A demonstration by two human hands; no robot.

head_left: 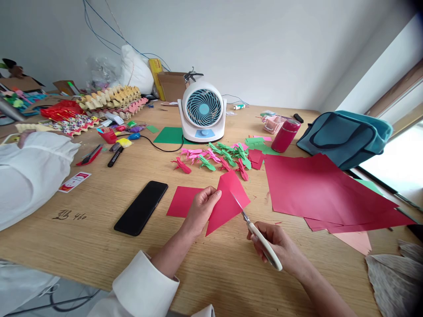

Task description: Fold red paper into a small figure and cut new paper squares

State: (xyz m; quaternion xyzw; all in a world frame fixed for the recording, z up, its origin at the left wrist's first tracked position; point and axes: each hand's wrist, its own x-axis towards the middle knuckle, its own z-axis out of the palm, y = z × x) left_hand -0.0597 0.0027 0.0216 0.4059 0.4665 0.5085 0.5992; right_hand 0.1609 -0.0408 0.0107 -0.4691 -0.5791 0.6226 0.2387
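Observation:
My left hand [201, 207] pinches a folded red paper sheet [228, 200] and holds it up just above the wooden table [99, 198]. My right hand [276, 246] grips white-handled scissors [261, 237], and their blades bite into the paper's right edge. A small red paper square [181, 201] lies flat just left of my left hand. Several large red sheets [320, 189] are stacked to the right.
A black phone [141, 207] lies to the left. Pink, green and red folded paper figures [218, 158] sit before a white desk fan [202, 112]. A red bottle [286, 135], a teal bag [346, 136], craft clutter [99, 110] and another person's white sleeve [33, 171] are around.

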